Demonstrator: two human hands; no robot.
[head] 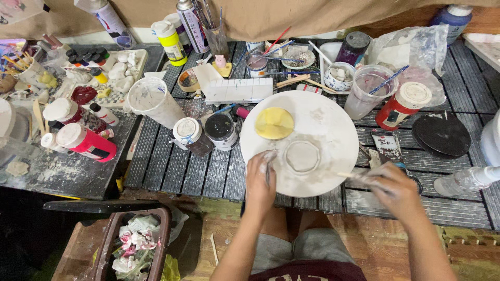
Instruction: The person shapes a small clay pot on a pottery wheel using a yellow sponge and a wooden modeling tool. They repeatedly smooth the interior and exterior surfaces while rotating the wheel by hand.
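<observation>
The octagonal clay piece lies between left hand and right hand.

Bright, even overhead light; wide-angle bend at the edges.
The right hand is blurred; deep shadow lies at 8 o'clock.

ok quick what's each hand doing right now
left hand: closed on a thin tool, resting on the white round board.
right hand: closed on a thin stick.
</observation>
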